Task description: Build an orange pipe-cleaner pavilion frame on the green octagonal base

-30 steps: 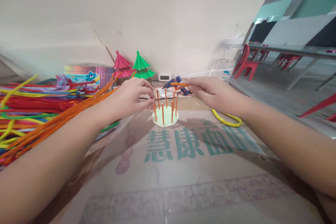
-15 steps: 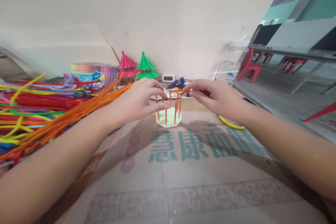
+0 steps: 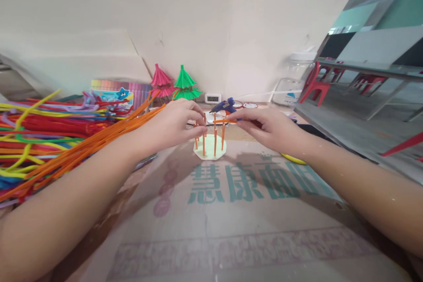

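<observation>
A pale green octagonal base [image 3: 209, 153] stands on the printed sheet, with several upright orange posts [image 3: 215, 143] around it. My left hand [image 3: 187, 123] is at the left side of the posts, thumb and index finger curved by a front post; whether they pinch it is hard to tell. My right hand [image 3: 261, 125] pinches one end of a short orange stick [image 3: 226, 121], which lies level across the tops of the posts.
Bundles of coloured pipe cleaners [image 3: 66, 125] fill the left side. Behind the base are a blue glue gun [image 3: 224, 105], a small clock [image 3: 213, 98], pink [image 3: 161, 81] and green [image 3: 185, 83] paper-like trees, and markers [image 3: 140, 92]. A clear jar [image 3: 292, 79] stands back right.
The base with its posts has shifted slightly left and looks turned. The orange stick in my right hand has dropped a little lower, and the right hand has moved down slightly.
</observation>
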The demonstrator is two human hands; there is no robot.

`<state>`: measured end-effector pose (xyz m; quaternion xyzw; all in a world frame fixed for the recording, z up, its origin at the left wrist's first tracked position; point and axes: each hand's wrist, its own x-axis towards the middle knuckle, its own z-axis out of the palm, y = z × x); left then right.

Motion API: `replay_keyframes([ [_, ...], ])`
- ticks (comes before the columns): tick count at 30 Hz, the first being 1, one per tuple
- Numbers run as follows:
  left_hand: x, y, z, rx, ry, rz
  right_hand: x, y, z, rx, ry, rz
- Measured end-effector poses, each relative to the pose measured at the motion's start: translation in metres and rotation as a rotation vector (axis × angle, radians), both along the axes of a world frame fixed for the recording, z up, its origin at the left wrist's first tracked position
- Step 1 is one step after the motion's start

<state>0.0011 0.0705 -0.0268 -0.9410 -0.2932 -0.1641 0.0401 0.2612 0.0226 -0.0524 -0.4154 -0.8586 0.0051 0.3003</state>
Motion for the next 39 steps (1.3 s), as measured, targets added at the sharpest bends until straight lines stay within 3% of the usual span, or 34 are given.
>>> replay_keyframes([
  [5, -0.013, 0.01, 0.007, -0.092, 0.02, -0.017, 0.0, -0.002, 0.003, -0.01, 0.016, -0.002],
  [11, -0.026, 0.024, 0.006, -0.165, 0.074, 0.048, -0.002, -0.01, 0.01, 0.025, 0.083, -0.097],
  [19, 0.005, 0.001, -0.008, -0.238, -0.062, 0.025, -0.01, -0.016, 0.012, -0.002, 0.04, -0.01],
  [24, 0.009, -0.002, -0.009, -0.149, -0.079, -0.047, -0.008, -0.009, 0.005, -0.01, -0.01, 0.046],
  [30, 0.003, -0.001, -0.003, -0.085, -0.097, 0.0, -0.009, -0.01, 0.005, 0.031, 0.004, 0.022],
  [34, 0.003, -0.001, -0.006, -0.065, -0.114, -0.067, -0.008, -0.008, 0.002, 0.037, 0.001, 0.023],
  [39, 0.003, -0.004, -0.003, -0.033, -0.166, -0.104, -0.007, -0.006, -0.009, 0.139, -0.146, -0.005],
])
